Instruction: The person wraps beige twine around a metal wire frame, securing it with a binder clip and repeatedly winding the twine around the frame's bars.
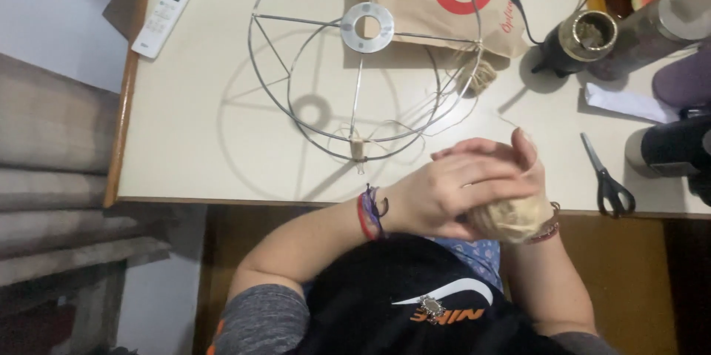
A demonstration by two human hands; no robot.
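At the upper left of the frame one white remote control lay near the edge of the pale bench. To its right, in the upper middle, stood one wire lampshade frame with a flat metal ring in its centre. A small twine knot was already tied at the lower rim of this frame, and a thin strand ran from the frame toward the hands.

Below the middle, the left hand was closed over the top of one ball of twine, with its fingers curled around it. The right hand was mostly hidden behind the ball; it seemed to support the ball from the far side, but I cannot tell how its fingers were set. The ball was at the front edge of the bench, just above the person's lap.

Behind the frame lay one brown paper bag with a red mark, and a smaller bundle of twine rested beside the rim of the frame. Further right stood one dark cup with a metal rim, one folded white paper, one pair of scissors, and some dark containers at the right edge, which I could not count with certainty.

In my judgement, the loose strand could catch on the wires or tangle if it was pulled too quickly, and such a pull could drag the light frame over the bench. The ball might also slip from the hands and roll off the front edge.
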